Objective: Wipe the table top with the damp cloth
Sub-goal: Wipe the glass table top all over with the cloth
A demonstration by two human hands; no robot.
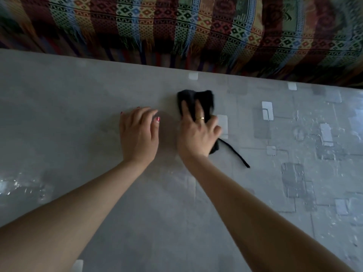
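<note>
A grey table top with a pattern of pale and dark squares fills most of the view. A bunched black cloth lies on it near the far edge, with a thin strand trailing toward me on the right. My right hand presses flat on the cloth, fingers spread over it, a gold ring on one finger. My left hand rests palm down on the bare table just left of the cloth, fingers together, holding nothing.
A striped, patterned woven blanket with a fringe runs along the far edge of the table. Wet, shiny patches show at the left and across the right side of the table.
</note>
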